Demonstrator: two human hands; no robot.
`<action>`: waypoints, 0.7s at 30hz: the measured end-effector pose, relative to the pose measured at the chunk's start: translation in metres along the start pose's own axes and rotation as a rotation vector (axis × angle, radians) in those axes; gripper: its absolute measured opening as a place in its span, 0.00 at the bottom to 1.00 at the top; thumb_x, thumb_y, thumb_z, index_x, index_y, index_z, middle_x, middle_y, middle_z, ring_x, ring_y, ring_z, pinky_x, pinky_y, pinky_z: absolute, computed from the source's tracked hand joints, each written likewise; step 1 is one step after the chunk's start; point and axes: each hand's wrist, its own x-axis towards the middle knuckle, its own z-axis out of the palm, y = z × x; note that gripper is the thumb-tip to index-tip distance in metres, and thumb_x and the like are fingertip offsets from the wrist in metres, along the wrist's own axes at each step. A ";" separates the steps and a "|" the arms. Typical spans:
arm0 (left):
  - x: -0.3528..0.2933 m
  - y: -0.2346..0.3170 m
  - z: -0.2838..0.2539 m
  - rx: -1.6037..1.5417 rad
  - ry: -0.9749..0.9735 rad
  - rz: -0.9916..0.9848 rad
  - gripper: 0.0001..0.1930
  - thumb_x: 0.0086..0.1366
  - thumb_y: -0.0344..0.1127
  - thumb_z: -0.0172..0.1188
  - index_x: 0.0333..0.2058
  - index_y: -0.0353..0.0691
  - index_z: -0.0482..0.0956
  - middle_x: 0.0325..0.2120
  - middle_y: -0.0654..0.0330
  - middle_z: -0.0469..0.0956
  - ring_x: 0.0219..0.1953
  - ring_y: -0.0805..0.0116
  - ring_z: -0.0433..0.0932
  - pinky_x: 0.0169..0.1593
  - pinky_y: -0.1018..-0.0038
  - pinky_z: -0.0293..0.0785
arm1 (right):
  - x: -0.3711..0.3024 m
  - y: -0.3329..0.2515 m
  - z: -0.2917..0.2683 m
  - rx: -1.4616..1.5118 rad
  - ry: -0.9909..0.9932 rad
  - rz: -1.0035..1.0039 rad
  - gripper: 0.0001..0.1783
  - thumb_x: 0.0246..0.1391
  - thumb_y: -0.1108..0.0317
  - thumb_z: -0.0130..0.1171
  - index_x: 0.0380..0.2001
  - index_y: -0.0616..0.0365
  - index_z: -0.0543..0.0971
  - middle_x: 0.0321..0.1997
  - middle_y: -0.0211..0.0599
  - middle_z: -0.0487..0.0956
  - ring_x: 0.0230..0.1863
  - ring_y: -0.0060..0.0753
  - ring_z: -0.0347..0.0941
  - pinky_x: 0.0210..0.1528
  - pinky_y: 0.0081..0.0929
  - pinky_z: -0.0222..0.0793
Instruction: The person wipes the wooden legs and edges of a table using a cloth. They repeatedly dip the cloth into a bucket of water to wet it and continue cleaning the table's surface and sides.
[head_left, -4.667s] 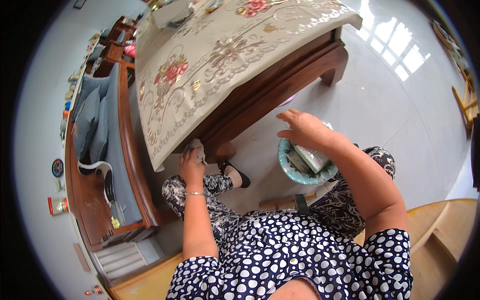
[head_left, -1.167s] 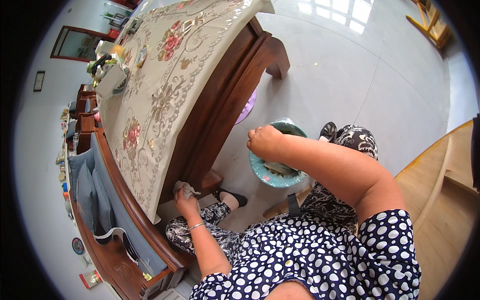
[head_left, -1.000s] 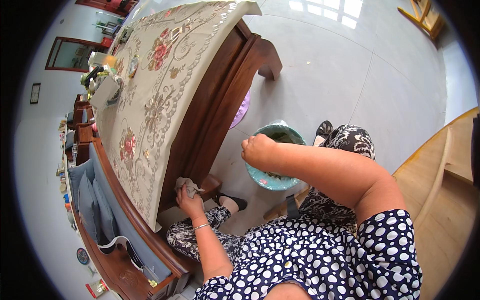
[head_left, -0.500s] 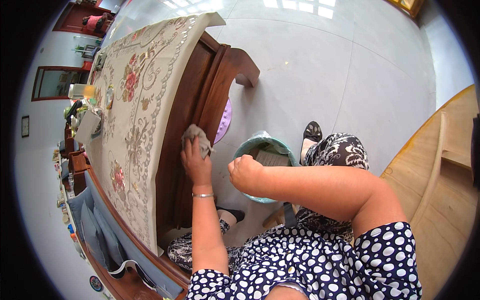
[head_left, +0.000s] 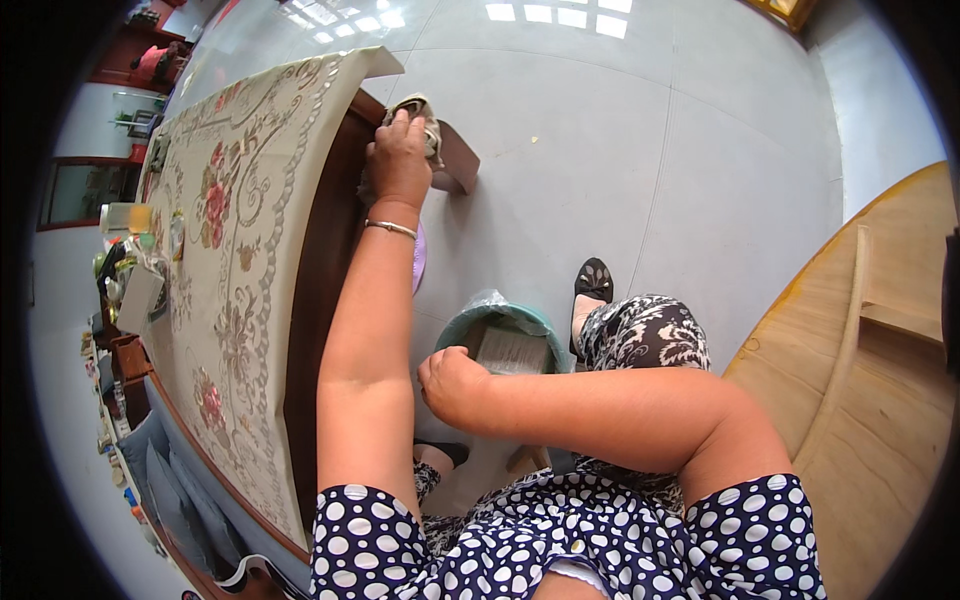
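Left hand [head_left: 400, 165] grips crumpled beige cloth [head_left: 433, 140] at far end of dark-brown wooden table [head_left: 330, 230]. Right hand [head_left: 455, 387] curled, contents hidden, near round teal plastic-lined bin [head_left: 520, 315]. Wiping apparently under way; finished and remaining areas indistinguishable.

Bright in here, mostly daylight, cool-ish WB. Window-pane reflections [head_left: 558, 16] clip to white on the grey floor [head_left: 570, 180], top of view, w/ a 2nd patch further L. Rest of floor even, low contrast; soft shadow below the far table leg [head_left: 458, 165]. Table side [head_left: 320, 270] v. dark, detail mostly lost. Slight sheen on tablecloth [head_left: 255, 210], small spec. highlights on bracelet [head_left: 390, 228] & bin liner [head_left: 488, 299]. Shirt [head_left: 570, 520] dots sharp; L hand [head_left: 400, 165] approx. OK, can't tell re motion blur. Heavy fisheye: wood panel [head_left: 870, 370] edge bows at R, small items [head_left: 133, 497] far L stretched/soft. Corners vignette to black, bluish fringe at rim.
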 end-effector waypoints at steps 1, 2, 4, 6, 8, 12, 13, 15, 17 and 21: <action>0.005 0.001 0.004 0.031 -0.045 -0.016 0.19 0.54 0.29 0.58 0.47 0.48 0.78 0.53 0.62 0.72 0.47 0.61 0.72 0.46 0.63 0.70 | 0.001 0.001 0.000 0.011 -0.004 0.012 0.18 0.50 0.60 0.54 0.43 0.56 0.80 0.47 0.46 0.75 0.45 0.44 0.73 0.39 0.42 0.70; 0.007 0.001 0.006 0.066 -0.094 -0.030 0.19 0.54 0.30 0.58 0.46 0.48 0.78 0.53 0.63 0.72 0.47 0.62 0.72 0.46 0.63 0.71 | 0.000 0.003 -0.002 0.014 -0.006 0.017 0.18 0.51 0.60 0.54 0.43 0.55 0.80 0.47 0.46 0.75 0.45 0.44 0.73 0.39 0.42 0.70; 0.007 0.001 0.009 0.109 -0.085 0.002 0.17 0.55 0.31 0.57 0.46 0.47 0.79 0.52 0.63 0.73 0.45 0.61 0.73 0.44 0.64 0.72 | -0.002 0.007 -0.005 0.019 -0.007 0.019 0.18 0.51 0.61 0.54 0.43 0.55 0.80 0.47 0.46 0.75 0.45 0.44 0.73 0.39 0.42 0.70; 0.007 -0.003 0.008 0.110 -0.068 0.007 0.16 0.55 0.32 0.57 0.44 0.47 0.78 0.51 0.63 0.74 0.44 0.61 0.73 0.42 0.64 0.73 | -0.002 0.013 -0.009 0.032 -0.015 0.027 0.19 0.49 0.60 0.56 0.43 0.55 0.80 0.47 0.46 0.75 0.45 0.44 0.73 0.38 0.42 0.70; 0.000 -0.002 0.001 0.131 -0.116 0.009 0.13 0.55 0.32 0.57 0.41 0.47 0.78 0.48 0.63 0.75 0.43 0.60 0.74 0.41 0.64 0.73 | -0.002 0.018 -0.011 0.039 -0.034 0.031 0.20 0.47 0.59 0.59 0.44 0.55 0.80 0.47 0.46 0.75 0.45 0.43 0.73 0.37 0.41 0.71; -0.016 0.003 -0.022 0.177 -0.279 -0.045 0.18 0.51 0.32 0.63 0.44 0.47 0.77 0.46 0.65 0.75 0.43 0.59 0.74 0.43 0.63 0.75 | -0.002 0.024 -0.015 0.044 -0.076 0.019 0.22 0.44 0.58 0.63 0.44 0.54 0.80 0.47 0.45 0.75 0.45 0.42 0.73 0.36 0.38 0.72; -0.025 0.002 -0.026 0.170 -0.245 -0.031 0.07 0.55 0.32 0.58 0.34 0.47 0.75 0.42 0.63 0.72 0.41 0.59 0.73 0.41 0.63 0.74 | -0.003 0.025 -0.015 0.050 -0.076 0.010 0.21 0.45 0.59 0.62 0.44 0.54 0.80 0.47 0.45 0.75 0.45 0.42 0.74 0.36 0.37 0.72; -0.041 0.002 -0.038 0.174 -0.276 -0.051 0.07 0.55 0.32 0.59 0.34 0.47 0.75 0.44 0.62 0.71 0.43 0.58 0.72 0.42 0.62 0.73 | 0.002 0.023 -0.010 0.041 -0.041 0.036 0.19 0.47 0.62 0.60 0.44 0.54 0.81 0.47 0.45 0.76 0.46 0.41 0.74 0.37 0.34 0.73; -0.063 -0.001 -0.048 0.135 -0.311 -0.091 0.08 0.55 0.32 0.59 0.35 0.45 0.74 0.47 0.61 0.68 0.45 0.56 0.71 0.43 0.58 0.73 | 0.008 0.022 -0.008 0.047 -0.025 0.043 0.18 0.47 0.62 0.60 0.43 0.54 0.81 0.47 0.44 0.76 0.46 0.40 0.74 0.37 0.32 0.73; -0.116 -0.002 -0.076 0.100 -0.335 -0.126 0.14 0.52 0.30 0.61 0.40 0.45 0.74 0.49 0.59 0.68 0.46 0.53 0.70 0.44 0.57 0.71 | 0.008 0.025 -0.011 0.045 0.008 0.037 0.17 0.47 0.62 0.60 0.42 0.53 0.81 0.47 0.42 0.77 0.46 0.40 0.75 0.38 0.30 0.73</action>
